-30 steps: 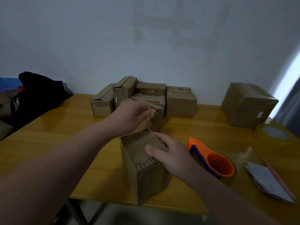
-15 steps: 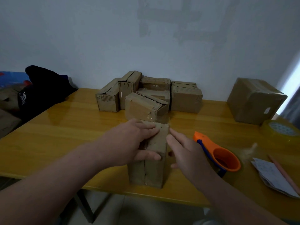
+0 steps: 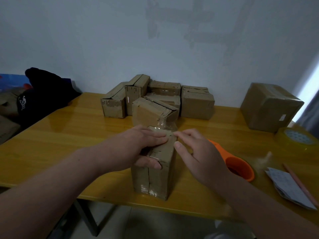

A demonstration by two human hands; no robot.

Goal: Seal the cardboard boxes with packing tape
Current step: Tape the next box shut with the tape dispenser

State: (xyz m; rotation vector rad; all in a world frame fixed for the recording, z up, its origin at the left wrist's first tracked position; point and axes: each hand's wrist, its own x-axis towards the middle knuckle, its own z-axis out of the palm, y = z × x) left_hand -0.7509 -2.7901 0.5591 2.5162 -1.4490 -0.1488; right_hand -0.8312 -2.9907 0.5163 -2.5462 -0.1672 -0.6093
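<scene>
I see left hand pressing flat on box top, pinning flaps for taping; right hand loose, empty, just right of box.

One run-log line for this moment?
left hand: pressing small cardboard box top | right hand: open at its right edge | orange tape dispenser: on table
</scene>
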